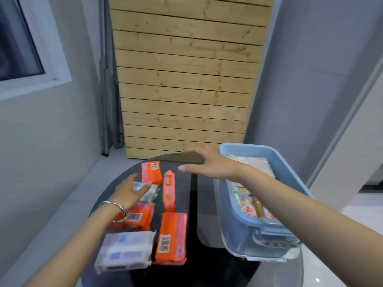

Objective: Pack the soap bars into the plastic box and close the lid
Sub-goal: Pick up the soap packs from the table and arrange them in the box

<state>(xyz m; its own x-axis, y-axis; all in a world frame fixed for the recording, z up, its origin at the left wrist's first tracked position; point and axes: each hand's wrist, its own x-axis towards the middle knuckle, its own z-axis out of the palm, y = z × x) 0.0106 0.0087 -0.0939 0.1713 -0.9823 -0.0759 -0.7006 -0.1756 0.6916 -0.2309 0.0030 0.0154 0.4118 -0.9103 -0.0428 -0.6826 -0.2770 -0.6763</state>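
Observation:
Several wrapped soap bars lie on a round dark table (199, 272): orange packs at the far side (151, 172), the middle left (138, 216) and the near middle (171, 238), a slim pink-orange pack (169, 190), a white-green pack (150, 192) and a white-blue pack (125, 250). A blue-rimmed clear plastic box (267, 224) stands at the right with several bars inside. My left hand (129, 192) rests on the white-green pack, fingers spread over it. My right hand (209, 163) hovers open above the table's far edge, left of the box.
A wooden slat panel (186, 79) leans against the wall behind the table. A window (18, 44) is at upper left. Grey floor surrounds the table. A silver bracelet (116, 208) circles my left wrist.

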